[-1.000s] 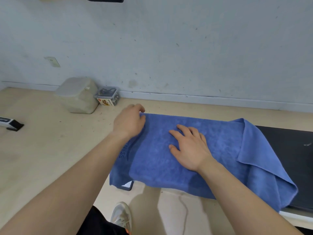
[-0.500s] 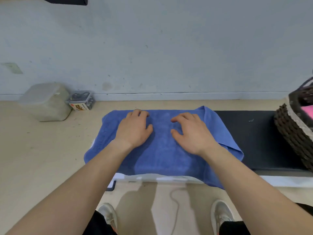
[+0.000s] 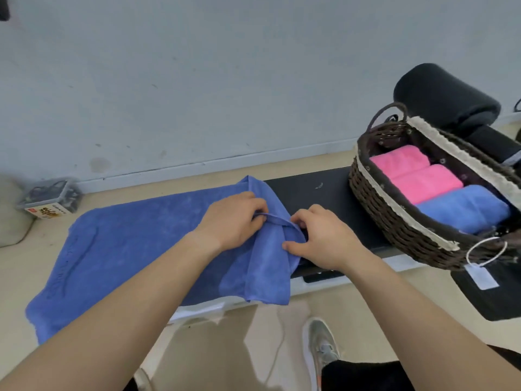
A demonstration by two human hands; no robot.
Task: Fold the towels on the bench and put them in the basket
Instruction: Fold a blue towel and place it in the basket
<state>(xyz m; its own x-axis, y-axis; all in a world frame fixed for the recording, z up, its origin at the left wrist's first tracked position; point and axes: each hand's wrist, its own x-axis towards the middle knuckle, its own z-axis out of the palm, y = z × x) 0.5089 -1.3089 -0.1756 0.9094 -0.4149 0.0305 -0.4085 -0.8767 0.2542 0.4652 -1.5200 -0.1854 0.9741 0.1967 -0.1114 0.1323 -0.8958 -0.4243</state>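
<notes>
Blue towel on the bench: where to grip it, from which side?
Grip the blue towel at its right-end hem, raised off the bench where left hand and right hand pinch it. Likely come from the right; the rest lies flat.

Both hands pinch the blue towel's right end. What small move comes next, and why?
Probably carry that end leftward over the flat part: the left hand and right hand grip the lifted edge, while the rest of the blue towel lies spread on the bench.

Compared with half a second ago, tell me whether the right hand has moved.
Yes. The right hand went rightward along the bench, to the right edge of the blue towel.
</notes>
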